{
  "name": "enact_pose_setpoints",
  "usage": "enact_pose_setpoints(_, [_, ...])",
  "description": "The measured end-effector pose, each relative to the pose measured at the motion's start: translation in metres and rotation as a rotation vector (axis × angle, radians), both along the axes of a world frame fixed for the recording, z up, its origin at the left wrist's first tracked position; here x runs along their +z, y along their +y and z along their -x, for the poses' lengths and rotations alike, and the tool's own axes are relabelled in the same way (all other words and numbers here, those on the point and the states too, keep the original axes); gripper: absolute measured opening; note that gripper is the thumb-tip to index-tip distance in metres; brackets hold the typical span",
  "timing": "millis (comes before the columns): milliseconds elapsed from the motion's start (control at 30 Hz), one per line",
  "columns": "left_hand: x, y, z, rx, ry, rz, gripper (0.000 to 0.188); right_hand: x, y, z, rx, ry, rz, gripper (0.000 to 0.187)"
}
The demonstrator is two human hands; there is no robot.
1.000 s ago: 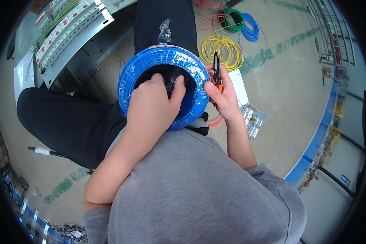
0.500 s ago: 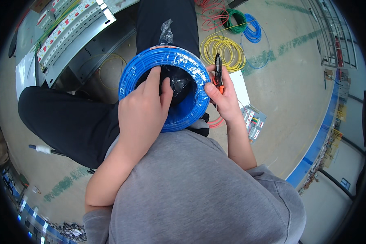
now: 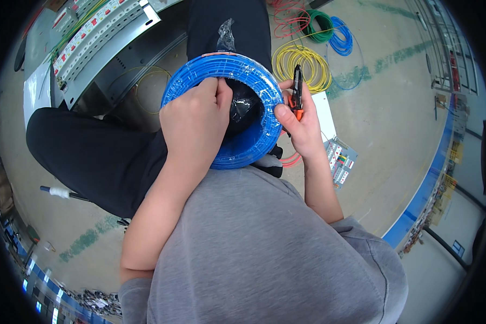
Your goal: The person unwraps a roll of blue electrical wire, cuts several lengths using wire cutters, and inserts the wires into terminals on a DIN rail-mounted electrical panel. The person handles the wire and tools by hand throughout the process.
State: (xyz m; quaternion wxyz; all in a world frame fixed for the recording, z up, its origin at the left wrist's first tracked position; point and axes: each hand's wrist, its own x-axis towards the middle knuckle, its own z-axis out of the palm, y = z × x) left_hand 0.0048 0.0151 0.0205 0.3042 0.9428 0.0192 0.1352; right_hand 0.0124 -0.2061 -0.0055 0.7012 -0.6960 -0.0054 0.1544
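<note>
A coil of blue wire (image 3: 248,152), wrapped in shiny clear film, rests upright against my lap and thigh. Across its left side lies my left hand (image 3: 195,116), the fingers curled closed at the inner edge of the ring; what they pinch is hidden. My right hand (image 3: 303,127) grips the coil's right edge with the thumb in front. Pliers with dark jaws and orange handles (image 3: 297,97) are also held in that hand, jaws pointing up. A twisted tuft of clear film (image 3: 226,35) sticks up beyond the coil's top.
At the upper left stands a metal panel with rows of circuit breakers (image 3: 94,38). Yellow (image 3: 308,67), green (image 3: 317,27), blue (image 3: 341,36) and red wire (image 3: 289,13) lie in loops on the floor. A small board with electrical parts (image 3: 340,162) sits on the right.
My left hand's fingers, stretched into the ring's opening before, have curled closed at its inner edge. My right hand still grips the coil and pliers. The view has shifted slightly.
</note>
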Motion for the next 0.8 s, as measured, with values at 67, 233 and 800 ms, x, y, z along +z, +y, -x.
enact_pose_setpoints(67, [0.001,0.0,0.002,-0.023,-0.001,0.005,0.024,-0.001,-0.001,-0.001,0.007,-0.006,0.007,0.049])
enact_pose_setpoints(233, [-0.002,-0.005,0.021,-0.1,0.175,-0.092,0.027,0.004,0.0,-0.001,0.015,0.011,0.019,0.049])
enact_pose_setpoints(800, [-0.018,0.053,0.041,0.032,0.412,0.823,0.077,-0.036,-0.006,0.006,-0.126,-0.009,-0.028,0.048])
